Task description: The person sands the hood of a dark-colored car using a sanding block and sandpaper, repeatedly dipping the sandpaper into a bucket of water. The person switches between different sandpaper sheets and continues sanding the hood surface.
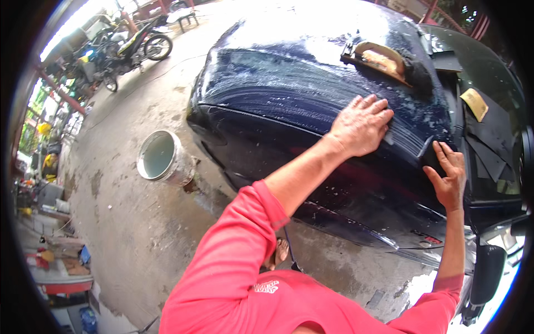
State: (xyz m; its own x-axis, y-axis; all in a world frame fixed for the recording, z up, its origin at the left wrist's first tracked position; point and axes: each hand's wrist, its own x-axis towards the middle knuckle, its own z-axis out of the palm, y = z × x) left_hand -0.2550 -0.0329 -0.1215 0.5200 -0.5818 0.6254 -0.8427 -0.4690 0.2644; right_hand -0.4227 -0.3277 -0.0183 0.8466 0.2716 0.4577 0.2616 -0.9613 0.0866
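A dark blue car hood, wet and streaked with whitish residue, lies in front of me. My left hand rests on it, palm down with fingers stretched out, holding nothing. Farther right, my right hand presses a small dark sheet, which looks like sandpaper, against the hood beside the windshield; thumb and fingers lie around its edge. Beyond my hands, a hand sander with a curved handle sits on the hood.
Dark sheets and a yellowish pad lie on the windshield. On the concrete floor at left stands a bucket of cloudy water. A motorcycle is parked at the far left. The side mirror juts out near my right arm.
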